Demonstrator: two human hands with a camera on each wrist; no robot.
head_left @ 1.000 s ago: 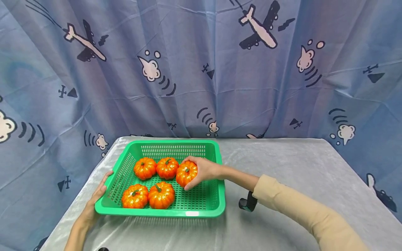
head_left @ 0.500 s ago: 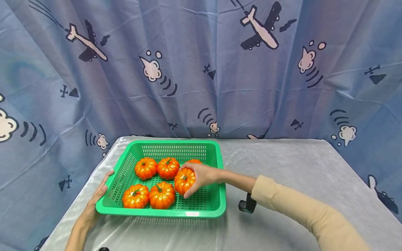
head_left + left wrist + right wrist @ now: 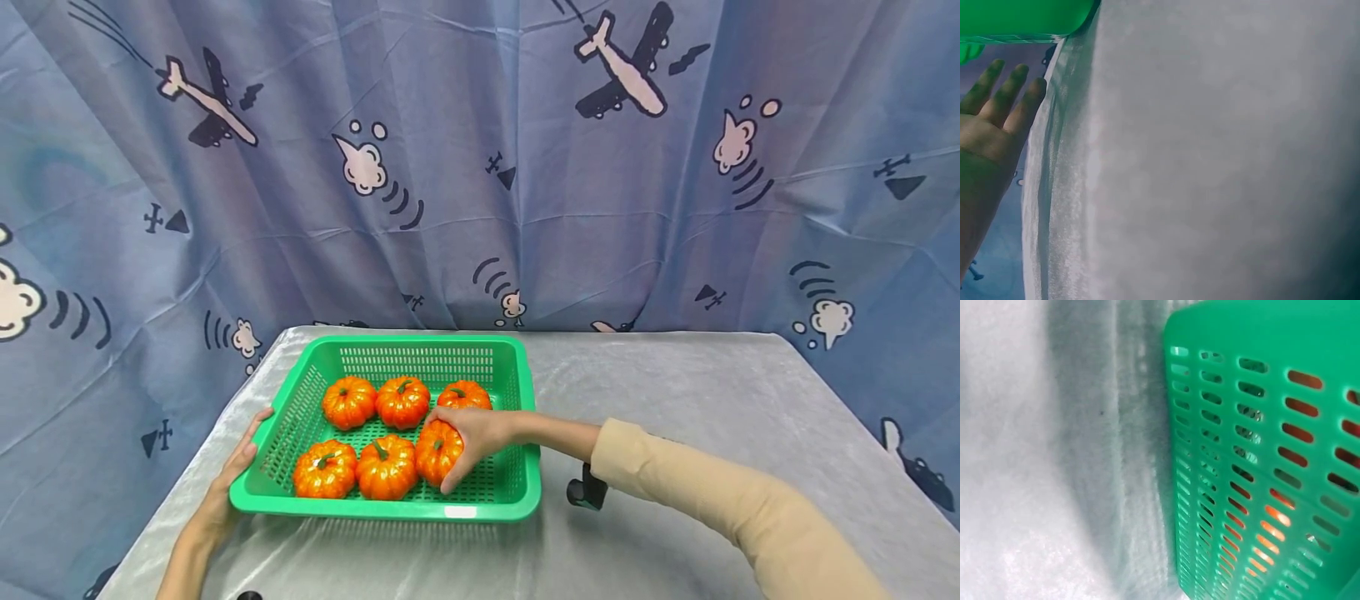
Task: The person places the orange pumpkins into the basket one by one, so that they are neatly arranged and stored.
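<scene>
My right hand (image 3: 480, 435) reaches over the right side of a green slotted basket (image 3: 360, 506). Thumb and fingers grip a shiny orange pumpkin (image 3: 437, 454) low in the basket's front row. Left of it sit a front-middle pumpkin (image 3: 386, 469) and a front-left pumpkin (image 3: 325, 470). Behind them lie a back-left pumpkin (image 3: 349, 403), a back-middle pumpkin (image 3: 403, 403) and a back-right pumpkin (image 3: 465, 395), the last partly covered by the right hand. At the basket's left side rests my left hand (image 3: 219, 498); the left wrist view shows its fingers (image 3: 1012, 94) straight.
The basket stands on a table with a silvery cloth (image 3: 660, 400). Behind hangs a blue curtain (image 3: 450, 167) printed with planes. A black wrist camera (image 3: 588, 490) sits under the right sleeve. In the right wrist view the basket wall (image 3: 1260, 328) fills the right half.
My right hand has drawn the gripped pumpkin toward the front of the basket, beside the front-middle one. The back-right pumpkin, hidden at first, now shows. My left hand stays at the basket's side.
</scene>
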